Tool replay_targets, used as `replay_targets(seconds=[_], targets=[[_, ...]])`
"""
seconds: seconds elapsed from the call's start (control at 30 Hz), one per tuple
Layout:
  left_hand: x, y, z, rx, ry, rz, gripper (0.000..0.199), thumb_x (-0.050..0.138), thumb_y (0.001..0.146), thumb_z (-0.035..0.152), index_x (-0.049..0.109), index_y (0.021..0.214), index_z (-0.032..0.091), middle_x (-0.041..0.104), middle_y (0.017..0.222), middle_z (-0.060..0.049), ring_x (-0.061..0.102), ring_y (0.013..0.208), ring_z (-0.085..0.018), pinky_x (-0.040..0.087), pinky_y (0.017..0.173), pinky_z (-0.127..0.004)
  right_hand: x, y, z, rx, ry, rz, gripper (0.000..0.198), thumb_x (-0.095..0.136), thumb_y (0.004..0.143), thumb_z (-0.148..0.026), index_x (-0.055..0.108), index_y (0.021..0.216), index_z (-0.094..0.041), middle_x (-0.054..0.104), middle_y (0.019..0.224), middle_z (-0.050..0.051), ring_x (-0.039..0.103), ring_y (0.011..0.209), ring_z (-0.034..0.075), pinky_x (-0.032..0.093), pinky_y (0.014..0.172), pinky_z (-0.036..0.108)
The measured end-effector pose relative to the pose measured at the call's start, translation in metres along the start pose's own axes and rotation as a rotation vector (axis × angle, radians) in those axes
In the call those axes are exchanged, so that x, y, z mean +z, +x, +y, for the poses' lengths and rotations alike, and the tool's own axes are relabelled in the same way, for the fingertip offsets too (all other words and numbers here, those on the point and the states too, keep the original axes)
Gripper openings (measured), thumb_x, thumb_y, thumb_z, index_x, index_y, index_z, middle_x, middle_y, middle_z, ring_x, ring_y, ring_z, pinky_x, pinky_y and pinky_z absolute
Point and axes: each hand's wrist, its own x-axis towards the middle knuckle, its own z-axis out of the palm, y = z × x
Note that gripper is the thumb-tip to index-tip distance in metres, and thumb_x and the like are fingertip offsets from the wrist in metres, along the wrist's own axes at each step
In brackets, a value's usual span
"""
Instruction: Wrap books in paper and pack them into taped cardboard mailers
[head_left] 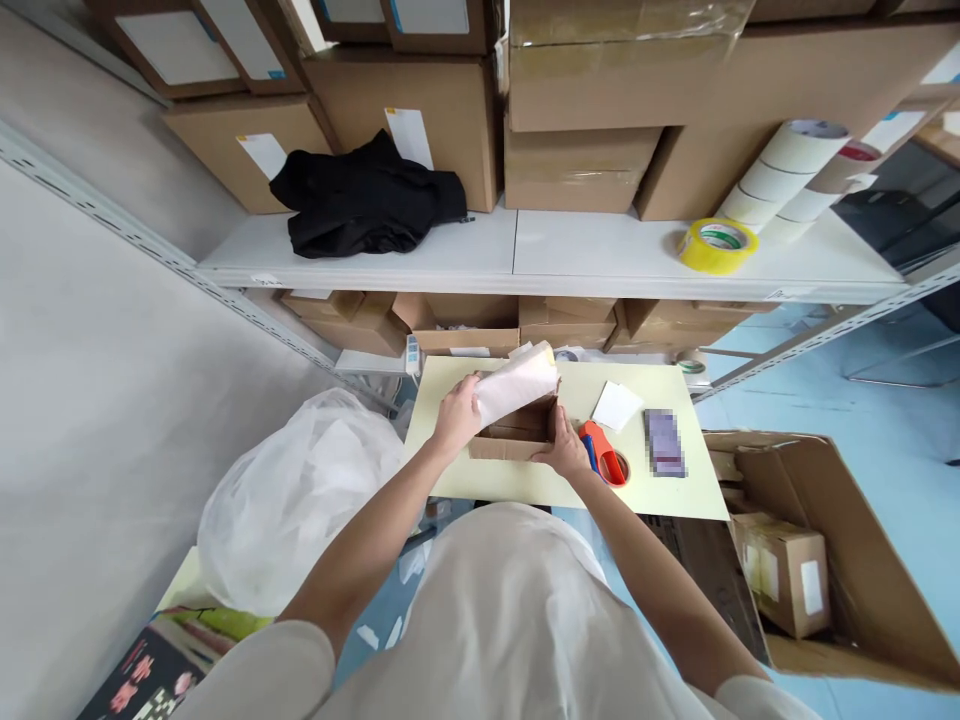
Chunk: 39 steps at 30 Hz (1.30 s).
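My left hand (457, 417) is closed around one end of a whitish wrapped bundle (517, 383). The bundle is held tilted above a small open cardboard box (501, 449), its right end higher than its left. With fingers and thumb at the box's right wall, my right hand (565, 447) grips that side. Part of the box's inside shows below the bundle; the rest is hidden. Right beside that hand lies an orange and blue tape dispenser (606, 455). Farther right are white paper cards (616, 405) and a blurred purple item (665, 442).
The pale yellow table (525, 487) stands before a shelf (600, 250) stacked with cartons. On the shelf are a black garment (367, 195), yellow tape (718, 246) and label rolls (780, 175). A plastic bag (292, 500) bulges at left; a large carton (862, 560) holding boxes stands at right.
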Motion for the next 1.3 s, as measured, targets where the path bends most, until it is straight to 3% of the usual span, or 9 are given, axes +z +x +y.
replay_targets(seconds=[0.33,0.53,0.83,1.0,1.07,1.13,1.2,1.3], targets=[[-0.004,-0.048,-0.017,0.017,-0.009,0.037,0.032,0.041,0.083,0.008,0.052,0.111,0.019,0.065,0.104,-0.009,0.063,0.097,-0.023,0.050,0.083,-0.033,0.000,0.005,-0.001,0.017,0.014,-0.007,0.118,0.078,0.061,-0.034,0.000,0.149,-0.017,0.014,0.155,0.014,0.039,0.131,0.032,0.040,0.101,0.039],[0.017,-0.021,-0.014,-0.036,0.131,-0.138,0.038,0.039,0.082,0.004,0.051,0.115,0.019,0.063,0.111,-0.010,0.062,0.102,-0.023,0.048,0.083,-0.033,-0.002,0.004,-0.006,0.018,0.024,-0.010,0.115,0.077,0.063,-0.032,0.001,0.149,-0.018,0.016,0.155,0.014,0.035,0.134,0.031,0.039,0.102,0.039],[0.034,0.009,0.020,-0.032,0.272,-0.441,0.038,0.041,0.079,-0.001,0.050,0.112,0.017,0.064,0.110,-0.013,0.061,0.104,-0.024,0.045,0.086,-0.033,-0.003,0.001,-0.007,0.053,0.040,-0.020,0.117,0.077,0.062,-0.030,0.001,0.149,-0.015,0.015,0.155,0.015,0.036,0.133,0.030,0.038,0.103,0.036],[0.058,0.017,0.001,-0.132,0.297,-0.504,0.038,0.045,0.080,0.003,0.051,0.115,0.015,0.065,0.106,-0.014,0.064,0.097,-0.024,0.049,0.079,-0.032,-0.004,0.001,-0.005,0.063,0.025,-0.012,0.117,0.076,0.064,-0.030,-0.003,0.149,-0.017,0.016,0.155,0.014,0.034,0.135,0.028,0.036,0.105,0.035],[0.067,0.017,-0.008,-0.140,0.311,-0.508,0.040,0.041,0.081,0.001,0.052,0.118,0.013,0.064,0.111,-0.016,0.062,0.102,-0.025,0.048,0.084,-0.034,-0.003,0.002,-0.006,0.075,-0.001,-0.023,0.116,0.075,0.065,-0.031,-0.004,0.149,-0.018,0.016,0.155,0.013,0.034,0.135,0.028,0.035,0.105,0.035],[0.072,0.014,-0.013,-0.125,0.321,-0.486,0.046,0.036,0.084,0.002,0.049,0.127,0.012,0.057,0.124,-0.019,0.053,0.119,-0.026,0.042,0.097,-0.040,-0.003,0.004,-0.008,0.081,-0.030,-0.034,0.115,0.074,0.066,-0.032,-0.004,0.149,-0.017,0.014,0.155,0.013,0.032,0.136,0.028,0.035,0.106,0.035],[0.074,0.011,-0.016,-0.066,0.327,-0.444,0.052,0.034,0.085,0.003,0.041,0.136,0.013,0.042,0.142,-0.018,0.034,0.134,-0.027,0.025,0.110,-0.048,-0.003,0.004,-0.009,0.076,-0.048,-0.043,0.115,0.074,0.065,-0.033,-0.003,0.149,-0.017,0.013,0.156,0.013,0.031,0.137,0.028,0.035,0.105,0.035],[0.066,0.003,-0.023,0.100,0.329,-0.366,0.057,0.047,0.083,0.013,0.038,0.139,0.012,0.026,0.152,-0.017,0.020,0.140,-0.032,0.000,0.114,-0.056,-0.006,0.005,-0.008,0.060,-0.057,-0.045,0.117,0.076,0.062,-0.034,-0.001,0.149,-0.018,0.012,0.156,0.014,0.031,0.136,0.030,0.036,0.104,0.039]])
